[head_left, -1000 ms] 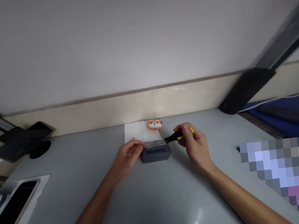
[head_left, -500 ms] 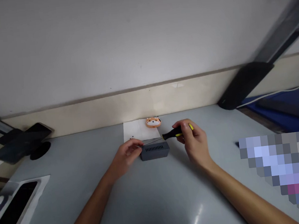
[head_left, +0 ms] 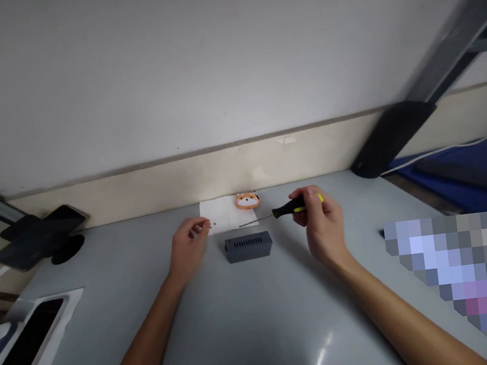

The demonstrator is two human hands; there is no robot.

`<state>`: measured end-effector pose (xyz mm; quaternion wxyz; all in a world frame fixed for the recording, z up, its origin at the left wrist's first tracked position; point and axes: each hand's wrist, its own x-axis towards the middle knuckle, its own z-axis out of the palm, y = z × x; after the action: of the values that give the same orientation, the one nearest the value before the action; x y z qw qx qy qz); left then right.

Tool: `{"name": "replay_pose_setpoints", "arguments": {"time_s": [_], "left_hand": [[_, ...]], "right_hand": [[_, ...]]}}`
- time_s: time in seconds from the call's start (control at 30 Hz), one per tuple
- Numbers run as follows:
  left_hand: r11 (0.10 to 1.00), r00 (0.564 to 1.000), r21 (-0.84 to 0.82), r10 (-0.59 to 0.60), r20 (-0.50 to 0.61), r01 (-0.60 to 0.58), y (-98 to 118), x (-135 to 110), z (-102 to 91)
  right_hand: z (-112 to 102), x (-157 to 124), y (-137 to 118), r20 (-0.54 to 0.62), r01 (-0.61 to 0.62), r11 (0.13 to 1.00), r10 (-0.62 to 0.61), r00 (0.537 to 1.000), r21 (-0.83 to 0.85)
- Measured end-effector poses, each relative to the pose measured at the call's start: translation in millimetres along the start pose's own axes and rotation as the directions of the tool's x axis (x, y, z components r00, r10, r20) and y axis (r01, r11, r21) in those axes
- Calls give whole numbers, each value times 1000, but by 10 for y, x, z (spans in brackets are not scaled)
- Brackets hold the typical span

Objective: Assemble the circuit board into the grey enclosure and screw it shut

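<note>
My right hand [head_left: 324, 223] is wrapped round the black-and-yellow handle of a screwdriver [head_left: 290, 207]. Its thin shaft points left, above the near edge of a white sheet of paper [head_left: 224, 208]. Beside the paper's left edge, my left hand [head_left: 189, 244] has thumb and forefinger pinched together; anything between them is too small to make out. Several tiny dark pieces, perhaps screws [head_left: 215, 224], lie on the paper by those fingertips. Between my hands a dark grey box [head_left: 249, 248] with a row of slots on top rests on the table, touched by neither hand.
An orange animal-face case [head_left: 247, 200] sits on the paper's far right corner. At the left are a phone on a stand [head_left: 41, 235] and a dark-screened device [head_left: 25, 354] on white paper. A black cylinder [head_left: 392, 136] leans at the back right. The wall bounds the grey table [head_left: 243, 335].
My left hand has left the grey box and moved left and up to the paper. The screwdriver has lifted away from the box, with my right hand shifting slightly right.
</note>
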<state>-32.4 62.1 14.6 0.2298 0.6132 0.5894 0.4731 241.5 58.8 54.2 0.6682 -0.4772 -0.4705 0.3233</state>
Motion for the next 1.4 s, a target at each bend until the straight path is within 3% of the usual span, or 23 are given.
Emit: {"name": "replay_pose_setpoints", "arguments": {"time_s": [0.07, 0.2, 0.3, 0.6, 0.77, 0.87, 0.97, 1.1, 1.23, 1.4], "left_hand": [[989, 996, 138, 63, -60, -54, -102, 68, 11], [923, 984, 343, 179, 20, -175, -278, 133, 86], [891, 977, 402, 205, 56, -210, -347, 132, 128], [891, 978, 402, 199, 67, -209, -351, 111, 128], [927, 961, 296, 265, -76, -231, -197, 37, 82], [911, 917, 228, 378, -123, -345, -6, -94, 74], [867, 880, 166, 475, 7, -469, 195, -278, 130], [845, 832, 90, 491, 258, -527, 348, -471, 262], [852, 829, 26, 500, 252, -522, 349, -504, 320], [832, 807, 9, 535, 249, -555, 320, -475, 289]], "right_hand": [[-48, 73, 21, -77, -7, 1000, 7, 997, 3], [-134, 198, 41, -169, -8, 1000, 12, 986, 21], [-169, 245, 33, -202, 8, 1000, -3, 979, 23], [-180, 234, 12, -192, 23, 999, -31, 981, -43], [-162, 211, -3, -181, 21, 998, -31, 983, -56], [-150, 192, -15, -178, 36, 997, -48, 983, -67], [-146, 176, -29, -180, 57, 994, -73, 981, -90], [-149, 150, -63, -157, 110, 981, -136, 978, -160], [-145, 103, -126, -126, 227, 943, -263, 957, -244], [-139, 77, -159, -124, 258, 937, -292, 948, -238]]}}
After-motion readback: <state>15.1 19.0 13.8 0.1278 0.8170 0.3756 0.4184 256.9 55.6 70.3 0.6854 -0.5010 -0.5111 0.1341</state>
